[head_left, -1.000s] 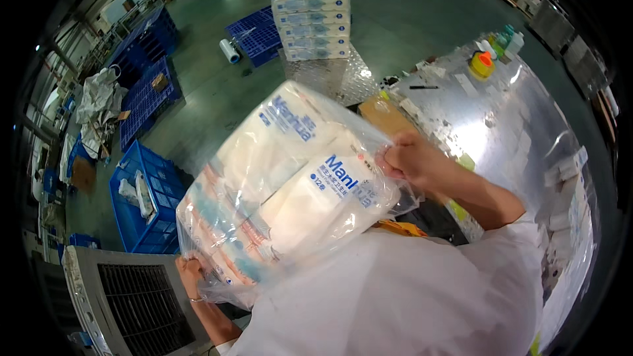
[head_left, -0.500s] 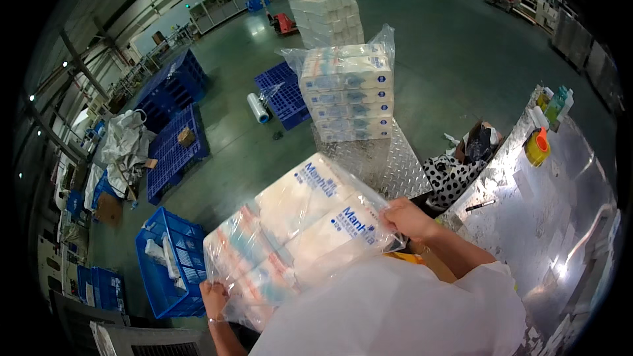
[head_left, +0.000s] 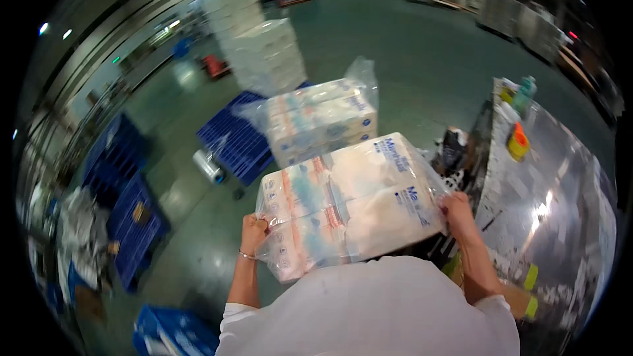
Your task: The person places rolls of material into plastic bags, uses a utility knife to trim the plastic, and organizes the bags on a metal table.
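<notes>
Hands grip a clear-wrapped pack of paper rolls (head_left: 349, 201) at centre frame: the left hand (head_left: 254, 232) closed on its lower-left end, the right hand (head_left: 456, 209) closed on its right end. The pack's long axis runs left to right, tilted up toward the right. Just beyond it sits a stacked bundle (head_left: 323, 118) on a blue pallet (head_left: 231, 138); open green floor (head_left: 409, 59) lies above, the shiny worktop (head_left: 560, 191) right. Half a second ago the pack slanted more steeply and hung lower

The clear plastic bale of white tissue packs (head_left: 349, 201) has swung from tilted to level. It now sits just before the wrapped stack of tissue packs (head_left: 323, 122), with both hands gripping its ends.
</notes>
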Tool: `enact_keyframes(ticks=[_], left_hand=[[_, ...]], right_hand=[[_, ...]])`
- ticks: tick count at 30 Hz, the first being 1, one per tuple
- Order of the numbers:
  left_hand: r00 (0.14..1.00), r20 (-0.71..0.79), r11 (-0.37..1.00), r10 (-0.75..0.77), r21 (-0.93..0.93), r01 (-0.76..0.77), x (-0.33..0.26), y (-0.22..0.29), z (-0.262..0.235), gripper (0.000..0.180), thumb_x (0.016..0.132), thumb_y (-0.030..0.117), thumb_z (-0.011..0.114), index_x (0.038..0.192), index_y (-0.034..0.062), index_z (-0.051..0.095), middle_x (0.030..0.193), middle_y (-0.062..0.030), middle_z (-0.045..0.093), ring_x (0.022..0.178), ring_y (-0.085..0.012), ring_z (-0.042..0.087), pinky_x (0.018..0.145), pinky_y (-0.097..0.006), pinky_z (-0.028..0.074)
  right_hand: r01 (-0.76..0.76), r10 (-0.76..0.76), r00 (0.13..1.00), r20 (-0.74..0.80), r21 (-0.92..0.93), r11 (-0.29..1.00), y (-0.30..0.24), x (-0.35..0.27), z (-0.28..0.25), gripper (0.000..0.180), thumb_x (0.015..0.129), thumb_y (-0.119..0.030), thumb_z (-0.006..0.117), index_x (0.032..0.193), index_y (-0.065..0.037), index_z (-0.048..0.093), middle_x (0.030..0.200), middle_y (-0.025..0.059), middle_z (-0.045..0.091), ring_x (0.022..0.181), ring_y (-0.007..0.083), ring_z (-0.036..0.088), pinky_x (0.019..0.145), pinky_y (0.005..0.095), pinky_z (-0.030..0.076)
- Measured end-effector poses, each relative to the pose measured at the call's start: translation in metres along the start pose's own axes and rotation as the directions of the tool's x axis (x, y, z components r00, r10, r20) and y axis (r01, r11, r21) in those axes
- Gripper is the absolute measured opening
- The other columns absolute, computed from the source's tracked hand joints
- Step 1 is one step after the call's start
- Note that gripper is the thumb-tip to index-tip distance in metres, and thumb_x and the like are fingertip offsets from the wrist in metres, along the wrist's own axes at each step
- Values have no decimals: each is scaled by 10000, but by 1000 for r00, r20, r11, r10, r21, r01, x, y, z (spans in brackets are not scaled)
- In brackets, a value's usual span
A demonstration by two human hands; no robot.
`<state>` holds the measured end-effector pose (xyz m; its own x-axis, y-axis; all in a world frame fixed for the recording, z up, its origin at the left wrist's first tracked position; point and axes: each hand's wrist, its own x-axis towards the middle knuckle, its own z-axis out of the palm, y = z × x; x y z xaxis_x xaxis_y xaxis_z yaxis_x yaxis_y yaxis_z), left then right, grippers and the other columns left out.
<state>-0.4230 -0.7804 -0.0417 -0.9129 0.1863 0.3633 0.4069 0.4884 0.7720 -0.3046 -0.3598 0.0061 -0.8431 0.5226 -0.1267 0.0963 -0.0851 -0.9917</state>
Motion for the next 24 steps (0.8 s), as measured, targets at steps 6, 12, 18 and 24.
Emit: enact_keyframes(ticks=[6,12,18,24], left_hand=[[916,398,992,-41,129,-12,120,-95,66,66,634,14,465,624,-21,520,634,-72,497,614,-193,489,556,-310,393],[802,396,733,-447,-352,583,158,-161,52,149,711,114,471,694,-34,483,624,-84,509,518,-198,487,457,-330,368],[977,-24,695,212,-699,-168,91,-231,73,282,799,234,533,966,7,526,830,-88,557,749,-171,535,636,-295,453],[787,613,915,-77,-269,300,-30,-105,205,231,810,224,536,925,24,532,791,-66,557,723,-160,532,628,-290,453]], right_hand=[[281,-262,935,239,-950,135,146,124,24,119,673,-174,557,614,-76,590,655,85,575,713,259,540,692,387,415],[-88,-67,980,-187,-711,697,58,93,97,295,751,-210,497,916,25,565,817,199,589,784,340,570,705,405,446],[155,-222,865,-450,-180,971,102,24,58,216,819,-223,492,865,-17,538,761,85,588,674,173,553,622,320,437],[-392,207,901,-380,-515,763,275,-163,-61,258,733,-239,468,802,-26,596,768,176,602,703,312,573,641,405,452]])
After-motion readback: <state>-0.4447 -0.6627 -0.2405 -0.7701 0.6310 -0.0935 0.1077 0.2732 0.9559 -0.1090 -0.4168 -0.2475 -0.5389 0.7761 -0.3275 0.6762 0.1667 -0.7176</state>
